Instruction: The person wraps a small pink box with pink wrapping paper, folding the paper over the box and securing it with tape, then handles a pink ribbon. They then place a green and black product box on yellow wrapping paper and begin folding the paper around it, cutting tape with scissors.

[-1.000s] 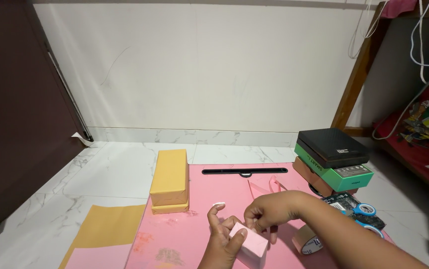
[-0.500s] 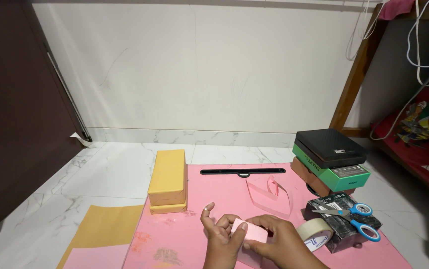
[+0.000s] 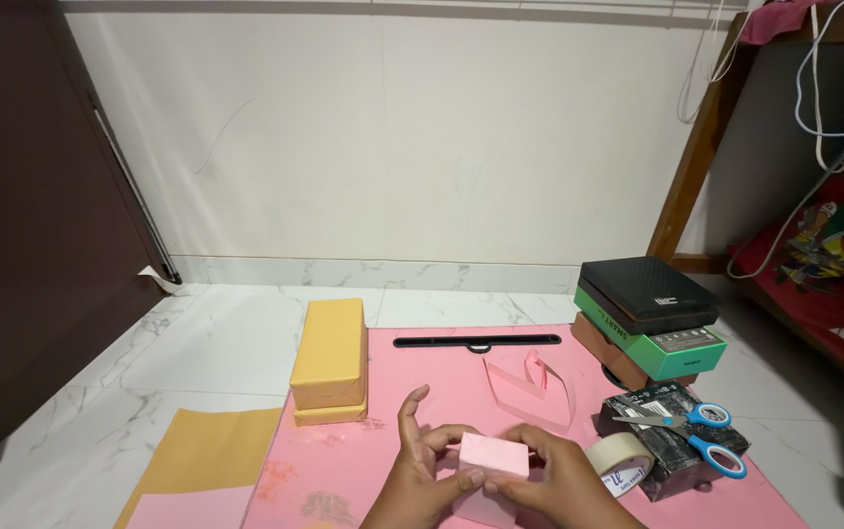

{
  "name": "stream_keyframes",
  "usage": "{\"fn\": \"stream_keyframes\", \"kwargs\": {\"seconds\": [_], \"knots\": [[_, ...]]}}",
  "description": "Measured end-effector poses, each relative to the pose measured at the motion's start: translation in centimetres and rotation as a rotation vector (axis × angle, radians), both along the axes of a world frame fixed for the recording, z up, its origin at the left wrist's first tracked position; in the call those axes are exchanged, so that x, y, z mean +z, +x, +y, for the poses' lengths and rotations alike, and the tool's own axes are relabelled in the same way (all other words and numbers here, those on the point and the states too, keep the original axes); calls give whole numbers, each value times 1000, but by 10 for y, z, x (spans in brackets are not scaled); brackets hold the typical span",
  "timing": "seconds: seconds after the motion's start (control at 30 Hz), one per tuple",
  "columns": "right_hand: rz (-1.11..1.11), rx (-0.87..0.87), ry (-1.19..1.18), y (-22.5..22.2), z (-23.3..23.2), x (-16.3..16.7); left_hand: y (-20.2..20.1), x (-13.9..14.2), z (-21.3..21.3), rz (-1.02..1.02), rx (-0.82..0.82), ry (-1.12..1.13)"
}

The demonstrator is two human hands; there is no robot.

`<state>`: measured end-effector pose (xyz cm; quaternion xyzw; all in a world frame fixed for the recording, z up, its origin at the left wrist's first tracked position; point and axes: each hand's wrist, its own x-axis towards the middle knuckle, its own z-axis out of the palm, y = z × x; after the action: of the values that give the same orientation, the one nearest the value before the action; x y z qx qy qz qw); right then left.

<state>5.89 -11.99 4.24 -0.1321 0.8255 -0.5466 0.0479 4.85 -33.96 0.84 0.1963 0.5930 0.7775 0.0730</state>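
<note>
Low over the pink sheet [image 3: 441, 392], both hands closed on a small pink-wrapped box [image 3: 492, 458].

Left hand [image 3: 422, 470] gripped its near end with one finger lifted; right hand [image 3: 564, 480] clasped the far side. It looked light and stiff, the paper slick, best held by its edges. Just right lay a tape roll [image 3: 621, 462], scissors [image 3: 698, 438] on a dark box, stacked boxes [image 3: 649, 323]; a loose pink strip [image 3: 530, 387] behind; yellow parcels [image 3: 329, 358] left.
</note>
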Motion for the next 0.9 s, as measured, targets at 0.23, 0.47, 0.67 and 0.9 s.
{"fn": "stream_keyframes", "kwargs": {"seconds": [0.23, 0.47, 0.67, 0.9], "knots": [[-64, 87, -248, -3, 2, -10, 2, 13, -5, 140, -3, -143], [-102, 101, -240, 1, -4, 3, 11, 31, -11, 144, 16, -180], [-80, 113, -240, 3, -7, 10, 18, 42, -10, 161, 41, -166], [7, 142, -201, 2, -5, 8, 23, 54, -9, -14, 49, -163]]}}
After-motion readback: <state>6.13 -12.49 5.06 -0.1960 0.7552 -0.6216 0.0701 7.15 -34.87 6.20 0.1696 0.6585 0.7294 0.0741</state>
